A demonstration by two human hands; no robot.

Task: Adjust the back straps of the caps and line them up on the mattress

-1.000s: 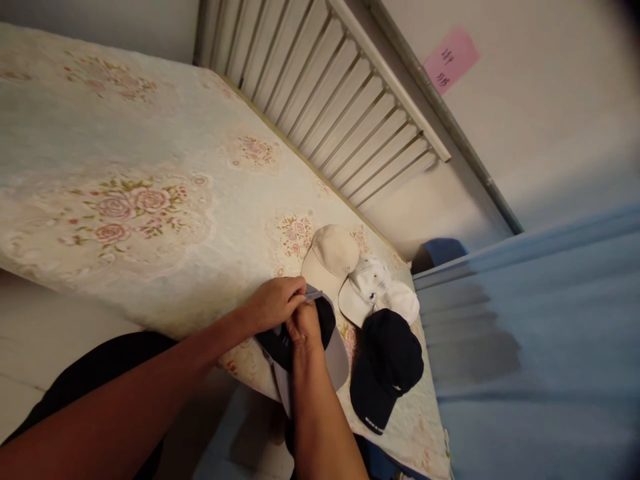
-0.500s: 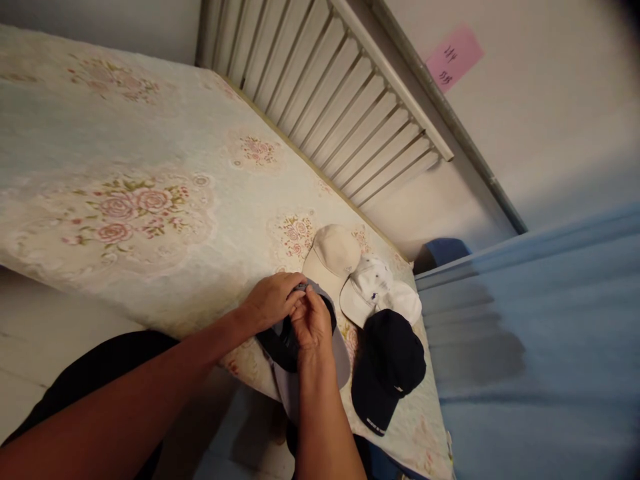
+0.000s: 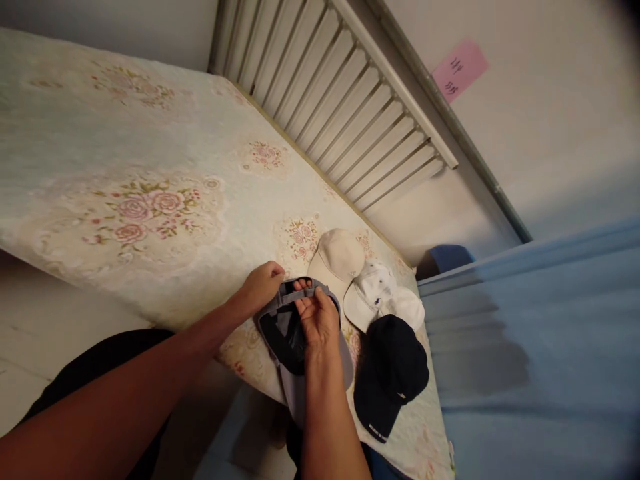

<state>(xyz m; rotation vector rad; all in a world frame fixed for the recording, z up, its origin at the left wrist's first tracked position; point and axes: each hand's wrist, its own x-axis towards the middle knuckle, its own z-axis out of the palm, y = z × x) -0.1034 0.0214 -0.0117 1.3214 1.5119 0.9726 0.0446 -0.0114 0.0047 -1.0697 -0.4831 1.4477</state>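
A grey baseball cap (image 3: 346, 357) is tipped so that its dark inside and back strap face me, at the near edge of the floral-covered surface. My right hand (image 3: 319, 321) grips the strap, with its thumb on the near side and fingers reaching through the back opening. Just left of the cap's rim, my left hand (image 3: 263, 287) has its fingertips pinched together; whatever they hold is too small to make out. Beyond the hands rests a beige cap (image 3: 341, 253). White caps (image 3: 375, 285) and a black cap (image 3: 400, 360) lie to the right.
The floral cover (image 3: 200, 147) stretches away to the left. A slatted metal rail (image 3: 345, 113) runs along the far side by the wall. On the right hangs a blue curtain (image 3: 550, 333), with a dark blue object (image 3: 450, 259) behind its edge. A pink note (image 3: 460, 69) is on the wall.
My left hand has drawn away from the strap to the left, uncovering the cap's back opening. My right hand stays on the strap. The view has shifted slightly.
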